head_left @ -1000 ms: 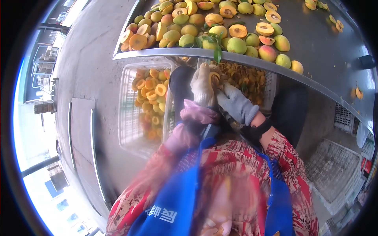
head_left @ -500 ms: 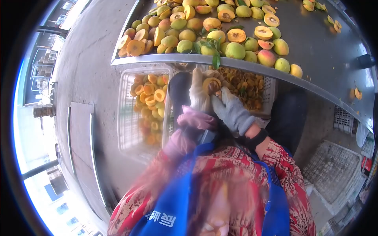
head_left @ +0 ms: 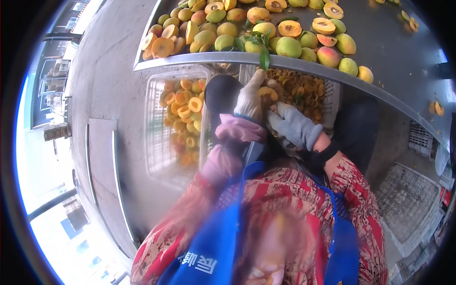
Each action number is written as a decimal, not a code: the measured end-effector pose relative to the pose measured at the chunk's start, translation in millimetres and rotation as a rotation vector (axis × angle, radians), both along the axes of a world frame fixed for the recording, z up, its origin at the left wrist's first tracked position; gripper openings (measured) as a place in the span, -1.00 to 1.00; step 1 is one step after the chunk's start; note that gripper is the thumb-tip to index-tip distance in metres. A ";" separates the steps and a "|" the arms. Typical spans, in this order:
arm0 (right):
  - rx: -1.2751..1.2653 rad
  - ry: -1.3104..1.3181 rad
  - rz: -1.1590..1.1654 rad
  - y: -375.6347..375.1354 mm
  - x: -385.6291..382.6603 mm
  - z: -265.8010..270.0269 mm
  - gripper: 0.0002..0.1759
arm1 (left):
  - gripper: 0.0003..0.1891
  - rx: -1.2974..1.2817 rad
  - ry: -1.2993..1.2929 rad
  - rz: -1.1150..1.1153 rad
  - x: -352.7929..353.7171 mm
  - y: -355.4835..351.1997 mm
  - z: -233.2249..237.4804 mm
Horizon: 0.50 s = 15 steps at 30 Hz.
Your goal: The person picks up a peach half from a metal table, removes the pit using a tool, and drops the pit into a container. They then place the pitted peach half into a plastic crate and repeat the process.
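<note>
My left hand (head_left: pixel 251 99), in a pale knit glove with a pink striped cuff, grips a peach half (head_left: pixel 268 94) with orange flesh. Close against that fruit is my right hand (head_left: pixel 295 126), in a grey glove, its fingers curled. Whatever the right hand may hold is hidden by the glove. Both hands are in front of my lap, below the metal table's edge. Behind them stands a crate (head_left: pixel 333 102) with many small brown-orange pieces. To the left, a white plastic basket (head_left: pixel 151 123) contains peach halves (head_left: pixel 184 111).
A metal table (head_left: pixel 380 42) with a raised rim spans the top, bearing whole and halved peaches (head_left: pixel 288 47) and green leaves (head_left: pixel 264 58). At the lower right lies a whitish crate (head_left: pixel 411 204). A flat panel (head_left: pixel 102 161) rests on the floor at left.
The view has shifted a little. Both hands have moved slightly to the right in view, still together at the peach half, and the left hand's thumb now points up toward the table rim.
</note>
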State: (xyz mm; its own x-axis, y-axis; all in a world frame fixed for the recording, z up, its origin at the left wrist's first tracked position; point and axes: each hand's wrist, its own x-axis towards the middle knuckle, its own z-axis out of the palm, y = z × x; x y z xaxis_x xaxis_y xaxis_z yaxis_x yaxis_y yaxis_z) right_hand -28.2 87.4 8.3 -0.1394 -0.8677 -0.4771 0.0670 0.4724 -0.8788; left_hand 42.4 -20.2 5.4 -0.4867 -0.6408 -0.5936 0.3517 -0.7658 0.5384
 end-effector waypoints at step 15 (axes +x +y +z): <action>0.234 -0.574 0.115 28.3 -22.0 32.2 -0.77 | -0.64 -0.470 -0.146 -0.599 28.4 4.4 5.7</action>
